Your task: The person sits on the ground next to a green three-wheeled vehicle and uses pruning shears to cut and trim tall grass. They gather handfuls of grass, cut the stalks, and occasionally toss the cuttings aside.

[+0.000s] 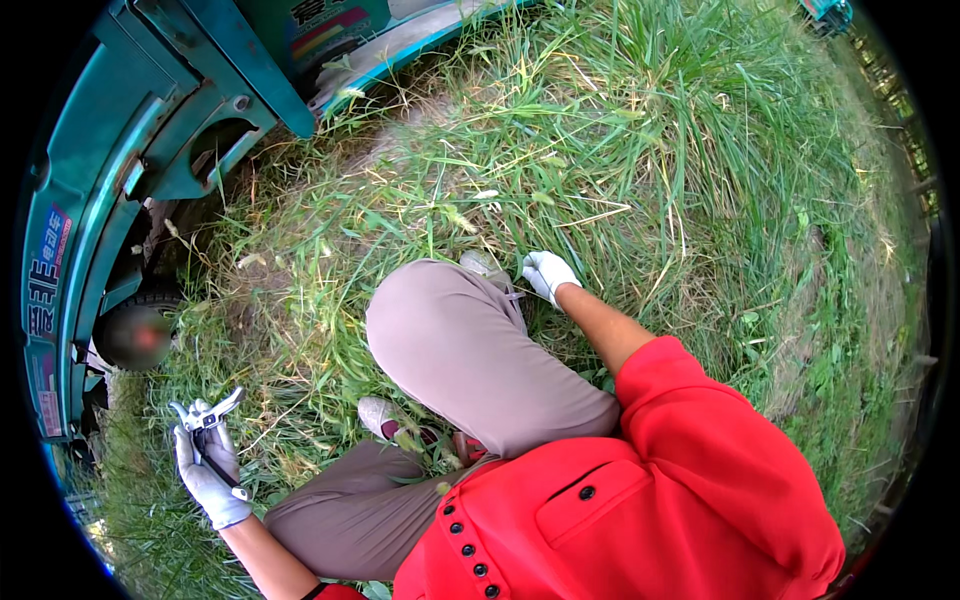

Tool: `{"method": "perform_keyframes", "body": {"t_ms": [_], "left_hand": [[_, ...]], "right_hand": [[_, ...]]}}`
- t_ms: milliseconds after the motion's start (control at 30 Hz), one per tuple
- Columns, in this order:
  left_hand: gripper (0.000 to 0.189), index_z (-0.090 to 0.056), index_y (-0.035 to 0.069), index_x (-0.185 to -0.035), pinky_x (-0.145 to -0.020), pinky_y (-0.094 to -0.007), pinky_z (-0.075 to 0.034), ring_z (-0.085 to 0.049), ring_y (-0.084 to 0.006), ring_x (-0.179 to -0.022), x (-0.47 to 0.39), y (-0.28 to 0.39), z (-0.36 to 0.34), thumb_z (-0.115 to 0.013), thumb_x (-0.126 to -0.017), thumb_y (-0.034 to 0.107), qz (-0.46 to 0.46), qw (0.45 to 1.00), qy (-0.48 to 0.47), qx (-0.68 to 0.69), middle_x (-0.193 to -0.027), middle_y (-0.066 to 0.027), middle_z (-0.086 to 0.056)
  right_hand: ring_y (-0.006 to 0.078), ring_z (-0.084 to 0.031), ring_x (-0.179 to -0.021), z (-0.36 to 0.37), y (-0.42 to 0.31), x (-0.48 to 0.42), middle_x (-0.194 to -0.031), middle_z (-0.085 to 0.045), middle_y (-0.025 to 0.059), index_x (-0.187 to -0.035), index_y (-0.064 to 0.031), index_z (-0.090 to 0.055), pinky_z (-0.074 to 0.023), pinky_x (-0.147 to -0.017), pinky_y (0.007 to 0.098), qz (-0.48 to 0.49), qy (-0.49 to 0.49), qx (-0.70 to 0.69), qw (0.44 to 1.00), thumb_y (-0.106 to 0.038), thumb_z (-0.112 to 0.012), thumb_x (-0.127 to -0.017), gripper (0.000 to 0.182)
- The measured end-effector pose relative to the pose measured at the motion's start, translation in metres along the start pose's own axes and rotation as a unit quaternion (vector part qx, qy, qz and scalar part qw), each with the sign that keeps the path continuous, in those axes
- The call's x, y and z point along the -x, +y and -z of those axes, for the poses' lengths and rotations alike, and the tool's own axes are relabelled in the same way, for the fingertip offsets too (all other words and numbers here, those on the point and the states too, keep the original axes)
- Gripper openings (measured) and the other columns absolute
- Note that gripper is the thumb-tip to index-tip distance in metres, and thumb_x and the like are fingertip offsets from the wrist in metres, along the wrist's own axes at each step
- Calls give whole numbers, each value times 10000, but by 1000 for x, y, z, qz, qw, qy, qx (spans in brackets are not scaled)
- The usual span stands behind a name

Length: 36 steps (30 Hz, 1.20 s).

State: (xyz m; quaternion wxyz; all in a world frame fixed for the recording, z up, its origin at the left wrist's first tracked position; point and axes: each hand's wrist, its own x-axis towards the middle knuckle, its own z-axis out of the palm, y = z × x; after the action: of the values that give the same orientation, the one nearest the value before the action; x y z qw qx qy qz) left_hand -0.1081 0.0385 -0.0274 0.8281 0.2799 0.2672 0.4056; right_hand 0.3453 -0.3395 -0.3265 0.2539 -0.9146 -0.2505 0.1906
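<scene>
My left hand, in a white glove, holds a pair of pruning shears out to the left, above the grass. The silver blades are spread apart and point up and away; a dark handle lies across the palm. My right hand, also gloved in white, is low in the grass beside my raised knee and a light shoe. Its fingers are curled down among the blades of grass, and whether they grip any is hidden.
A teal vehicle with rusty edges and printed lettering stands along the left and top left. Its wheel is near my left hand, partly blurred. My other shoe rests on the grass. Part of another teal object shows at top right.
</scene>
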Motion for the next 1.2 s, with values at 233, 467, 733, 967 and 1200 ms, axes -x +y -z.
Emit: {"method": "perform_keyframes", "body": {"t_ms": [233,467,733,967,1200], "left_hand": [[411,-470,-92,-1319,-1070,-497,-443,-521,-354,-1255,4,-5,-8,-539,-979,129,-4,1000,1,-9,-1306,-248,-555],[396,-507,-67,-1280,-966,-496,-521,-568,-345,-1186,7,-16,-26,-552,-981,189,-21,998,51,-20,-1227,-220,-597],[355,-527,-58,-1251,-1038,-486,-463,-570,-328,-1183,13,-20,-36,-557,-977,166,-9,998,57,-17,-1219,-213,-603],[347,-546,-43,-1198,-962,-473,-521,-616,-304,-1085,12,-28,-46,-579,-968,215,-30,997,66,-30,-1151,-185,-629],[352,-544,-55,-1190,-903,-438,-555,-634,-292,-1046,16,-32,-61,-562,-976,224,-6,998,58,-37,-1125,-203,-630]], "right_hand": [[384,-631,-865,-6,-34,23,-866,-641,191,-876,-81,-652,-492,-727,488,62,11,85,994,-217,-519,-886,190],[349,-611,-965,-40,-28,-2,-1039,-627,151,-1034,-140,-663,-508,-847,431,54,-53,67,995,-192,-530,-906,192],[431,-621,-959,-67,-2,-30,-1016,-667,211,-988,-71,-639,-504,-809,487,-38,-61,-52,996,-326,-441,-946,325],[358,-659,-946,-78,8,-51,-951,-690,194,-927,-54,-706,-526,-821,429,36,-75,32,996,-175,-507,-879,237],[415,-634,-1049,-80,0,-57,-1107,-660,249,-1045,-6,-702,-529,-833,464,-105,-145,31,983,-195,-484,-909,318]]}}
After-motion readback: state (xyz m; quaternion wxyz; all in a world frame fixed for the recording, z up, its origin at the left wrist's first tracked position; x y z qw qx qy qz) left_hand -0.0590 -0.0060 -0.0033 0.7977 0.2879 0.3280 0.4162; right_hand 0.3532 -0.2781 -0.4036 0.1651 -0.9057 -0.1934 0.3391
